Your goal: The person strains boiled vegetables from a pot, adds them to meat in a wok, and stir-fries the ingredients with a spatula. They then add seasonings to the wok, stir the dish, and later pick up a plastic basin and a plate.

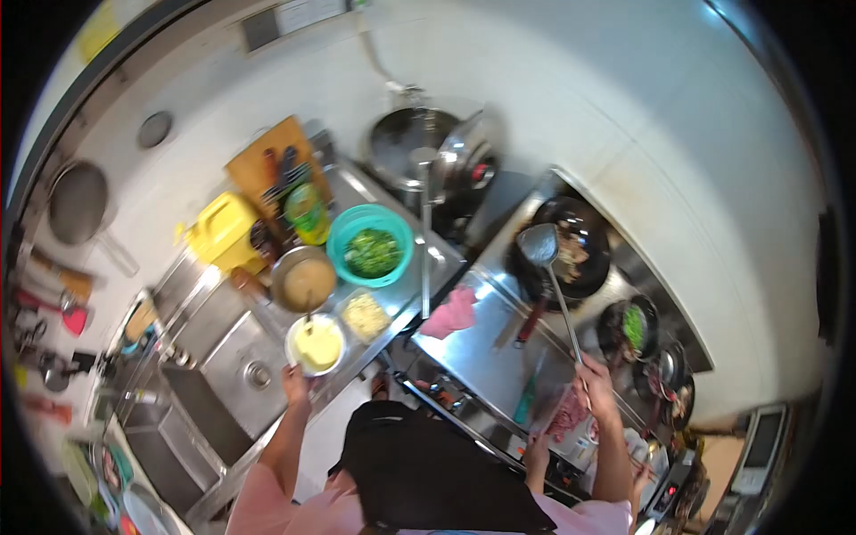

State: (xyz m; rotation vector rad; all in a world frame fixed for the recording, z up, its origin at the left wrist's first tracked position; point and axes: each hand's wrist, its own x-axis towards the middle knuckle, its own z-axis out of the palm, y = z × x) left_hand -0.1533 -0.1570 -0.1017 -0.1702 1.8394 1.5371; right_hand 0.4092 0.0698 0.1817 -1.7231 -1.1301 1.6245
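Observation:
My left hand point(296, 385) is closed on the edge of a white bowl point(341, 358) with a pale yellow mixture in it, by the sink counter. A utensil handle point(309, 308) sticks up at the bowl's far side. My right hand point(593, 388) is wrapped round the long handle of a wok spatula point(539, 244), whose metal blade is over a black wok point(596, 276). Browned pieces of food point(571, 252) lie in that wok. Beside the bowl stands a clear container of pale chopped food point(366, 316).
Behind the bowl are a pot point(290, 267) of brownish liquid and a teal basin point(335, 236) of chopped greens. A pink cloth point(448, 312) lies on the steel worktop. Another person's hand point(537, 453) is near raw meat point(568, 417). More pans stand right, one with greens point(633, 326).

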